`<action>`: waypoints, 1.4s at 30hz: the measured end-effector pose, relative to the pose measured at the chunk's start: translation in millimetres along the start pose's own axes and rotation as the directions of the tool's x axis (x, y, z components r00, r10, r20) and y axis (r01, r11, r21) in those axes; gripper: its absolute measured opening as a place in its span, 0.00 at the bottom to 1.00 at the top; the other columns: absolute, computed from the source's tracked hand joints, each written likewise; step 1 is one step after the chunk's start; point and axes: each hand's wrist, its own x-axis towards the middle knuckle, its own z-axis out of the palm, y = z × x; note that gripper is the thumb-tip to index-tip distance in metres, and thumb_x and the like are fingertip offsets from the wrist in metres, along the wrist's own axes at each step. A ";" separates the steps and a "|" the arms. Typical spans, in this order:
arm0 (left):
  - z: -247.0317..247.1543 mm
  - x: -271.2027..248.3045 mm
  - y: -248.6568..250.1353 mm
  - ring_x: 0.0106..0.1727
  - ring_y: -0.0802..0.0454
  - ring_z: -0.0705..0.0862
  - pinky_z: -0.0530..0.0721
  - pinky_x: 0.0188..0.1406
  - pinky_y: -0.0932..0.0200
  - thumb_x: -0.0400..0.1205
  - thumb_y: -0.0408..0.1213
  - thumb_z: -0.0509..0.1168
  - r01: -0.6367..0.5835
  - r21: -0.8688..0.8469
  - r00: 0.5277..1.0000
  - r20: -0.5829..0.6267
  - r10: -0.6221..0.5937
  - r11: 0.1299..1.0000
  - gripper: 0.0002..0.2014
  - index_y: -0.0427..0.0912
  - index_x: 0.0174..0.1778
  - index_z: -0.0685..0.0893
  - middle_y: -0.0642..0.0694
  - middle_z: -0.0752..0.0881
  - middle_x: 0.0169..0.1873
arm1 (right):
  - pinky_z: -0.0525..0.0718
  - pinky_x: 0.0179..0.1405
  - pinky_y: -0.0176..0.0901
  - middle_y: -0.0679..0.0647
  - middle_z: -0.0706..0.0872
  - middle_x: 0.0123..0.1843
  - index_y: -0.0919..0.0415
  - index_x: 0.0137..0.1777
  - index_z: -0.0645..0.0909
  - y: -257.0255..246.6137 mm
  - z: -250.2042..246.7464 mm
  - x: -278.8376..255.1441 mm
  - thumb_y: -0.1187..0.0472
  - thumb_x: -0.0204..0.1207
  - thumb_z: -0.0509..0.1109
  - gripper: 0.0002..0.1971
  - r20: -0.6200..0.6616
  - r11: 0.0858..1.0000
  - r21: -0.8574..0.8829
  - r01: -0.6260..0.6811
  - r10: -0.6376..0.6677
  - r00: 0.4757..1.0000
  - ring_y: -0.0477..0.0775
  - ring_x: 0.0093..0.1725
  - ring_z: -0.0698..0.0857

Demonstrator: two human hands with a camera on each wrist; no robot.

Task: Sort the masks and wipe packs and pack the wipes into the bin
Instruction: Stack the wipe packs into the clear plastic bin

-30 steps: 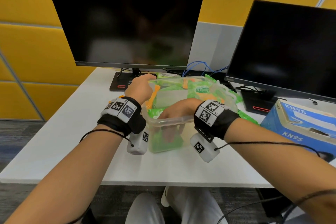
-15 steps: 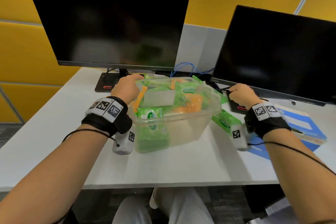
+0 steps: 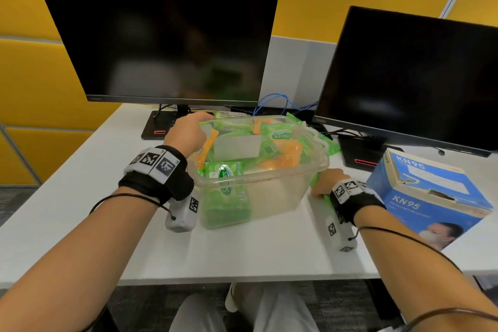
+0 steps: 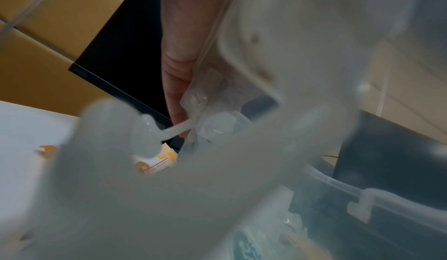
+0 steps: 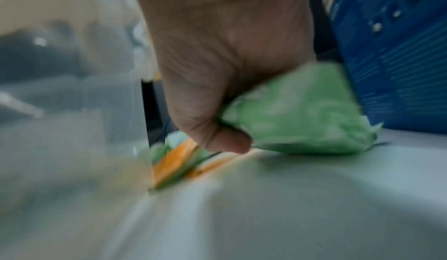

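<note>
A clear plastic bin (image 3: 283, 197) stands mid-table, filled with several green and orange wipe packs (image 3: 223, 170). My left hand (image 3: 188, 132) grips the bin's left rim; in the left wrist view its fingers (image 4: 176, 73) curl over the rim of the bin (image 4: 241, 54). My right hand (image 3: 327, 180) is low on the table at the bin's right side and grips a green wipe pack (image 5: 297, 111), with the thumb (image 5: 227, 142) pressed against it. More packs (image 5: 174, 161) lie beside the bin.
A blue KN95 mask box (image 3: 431, 194) sits at the right, close to my right wrist. Two black monitors (image 3: 167, 43) stand behind the bin, with cables (image 3: 280, 102) between them. The white table (image 3: 256, 253) ends near my lap.
My right hand left the bin, reached right toward the monitor base, then came back down beside the bin's right wall and now grips a green pack. The left hand stayed on the rim.
</note>
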 end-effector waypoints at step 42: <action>-0.2 0.2 -1.5 0.65 0.40 0.80 0.82 0.60 0.48 0.79 0.21 0.52 -0.010 -0.015 1.000 -0.010 0.010 1.000 0.31 0.57 0.73 0.75 0.41 0.77 0.72 | 0.78 0.70 0.54 0.59 0.79 0.72 0.63 0.71 0.76 -171.2 -95.5 -128.3 0.45 0.81 0.64 0.26 0.500 0.922 0.324 0.213 -0.358 0.788 0.61 0.69 0.80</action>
